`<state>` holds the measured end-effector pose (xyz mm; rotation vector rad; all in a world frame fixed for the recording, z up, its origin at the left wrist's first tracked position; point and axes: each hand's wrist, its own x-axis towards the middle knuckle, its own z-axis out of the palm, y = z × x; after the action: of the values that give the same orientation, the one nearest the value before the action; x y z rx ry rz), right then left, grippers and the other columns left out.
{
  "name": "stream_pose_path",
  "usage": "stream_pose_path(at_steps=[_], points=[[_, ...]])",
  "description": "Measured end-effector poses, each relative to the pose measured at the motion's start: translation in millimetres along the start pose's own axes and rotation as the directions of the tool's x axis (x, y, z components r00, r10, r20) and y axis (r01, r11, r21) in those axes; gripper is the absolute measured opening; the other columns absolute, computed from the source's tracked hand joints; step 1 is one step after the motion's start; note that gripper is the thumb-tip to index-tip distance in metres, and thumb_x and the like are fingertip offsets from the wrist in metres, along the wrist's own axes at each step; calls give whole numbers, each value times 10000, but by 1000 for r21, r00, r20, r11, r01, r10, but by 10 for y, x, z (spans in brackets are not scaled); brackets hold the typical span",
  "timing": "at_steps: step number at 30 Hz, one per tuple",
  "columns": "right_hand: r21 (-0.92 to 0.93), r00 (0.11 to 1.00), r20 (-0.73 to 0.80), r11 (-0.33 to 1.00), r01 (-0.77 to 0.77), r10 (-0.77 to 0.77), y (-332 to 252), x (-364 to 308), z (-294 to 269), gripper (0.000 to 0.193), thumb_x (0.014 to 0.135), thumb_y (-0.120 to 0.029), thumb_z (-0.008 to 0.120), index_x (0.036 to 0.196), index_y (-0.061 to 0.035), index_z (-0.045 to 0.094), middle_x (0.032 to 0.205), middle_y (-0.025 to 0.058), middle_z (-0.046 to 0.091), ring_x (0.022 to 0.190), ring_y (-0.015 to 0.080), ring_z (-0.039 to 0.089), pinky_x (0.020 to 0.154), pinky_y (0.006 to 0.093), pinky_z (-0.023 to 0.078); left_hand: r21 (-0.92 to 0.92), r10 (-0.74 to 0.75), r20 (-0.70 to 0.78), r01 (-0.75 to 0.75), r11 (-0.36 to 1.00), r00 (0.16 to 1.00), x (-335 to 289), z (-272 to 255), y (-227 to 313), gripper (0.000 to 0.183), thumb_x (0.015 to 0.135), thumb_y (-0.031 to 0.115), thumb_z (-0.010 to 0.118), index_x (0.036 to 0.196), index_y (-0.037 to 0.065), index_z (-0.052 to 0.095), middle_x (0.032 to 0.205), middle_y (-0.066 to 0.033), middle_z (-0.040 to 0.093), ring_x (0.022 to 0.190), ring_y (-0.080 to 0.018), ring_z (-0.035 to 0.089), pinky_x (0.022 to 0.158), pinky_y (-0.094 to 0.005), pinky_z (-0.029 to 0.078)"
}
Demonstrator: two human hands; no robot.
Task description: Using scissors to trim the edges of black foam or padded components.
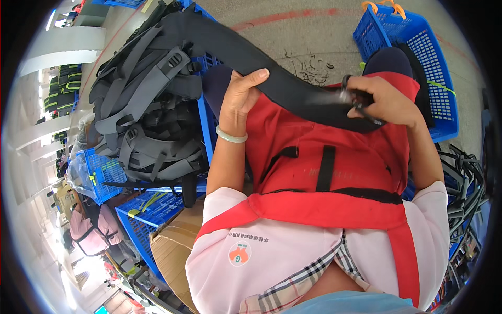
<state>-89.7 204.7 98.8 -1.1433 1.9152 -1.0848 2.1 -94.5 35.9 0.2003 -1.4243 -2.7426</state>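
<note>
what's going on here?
The person's left hand holds a long black padded strap across the red apron. The right hand, near the strap's end, grips what look like black-handled scissors, their blades blurred. Gray backpacks are piled at the person's left.

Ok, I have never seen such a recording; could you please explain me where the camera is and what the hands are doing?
There is no machine: these are a person's bare hands. The single picture comes from a wide camera worn on the head, looking down, so edges bend. The left hand grips a long black strip, thumb on top. The right hand holds a blurred tool, probably scissors, at the strip's end. Below is a red apron. Dark bags pile up at left; a blue crate stands at upper right.
</note>
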Motion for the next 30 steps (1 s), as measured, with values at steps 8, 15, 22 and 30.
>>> stream_pose_path(at_steps=[8,15,22,30], points=[[212,942,-332,977,26,47,631,-60,348,368,810,-40,670,1129,26,498,912,33,510,880,76,537,786,215,432,-45,-10,21,11,999,1000,-16,147,-160,302,754,6,731,1035,8,620,1005,-131,660,942,-253,635,885,-404,506],[133,975,-60,970,-203,212,-11,-3,304,589,729,-150,769,1200,25,460,986,196,599,909,290,581,827,336,451,7,60,17,-60,998,998,-82,210,-108,267,764,-20,717,1020,0,644,1001,-126,665,917,-248,643,861,-397,518],[-93,974,-221,993,-68,46,230,3,480,593,729,-159,749,1198,11,428,965,253,556,910,421,527,760,416,443,43,73,-29,-72,997,997,-140,393,-139,224,733,-88,730,915,25,666,878,-73,685,824,-184,660,787,-317,531],[-177,973,-91,958,-225,212,28,33,387,673,693,-112,765,1239,4,390,1040,269,586,983,450,558,788,463,461,-40,122,-40,-123,992,992,-196,435,-161,224,715,-90,745,886,36,673,842,-58,682,763,-165,651,736,-297,532]])
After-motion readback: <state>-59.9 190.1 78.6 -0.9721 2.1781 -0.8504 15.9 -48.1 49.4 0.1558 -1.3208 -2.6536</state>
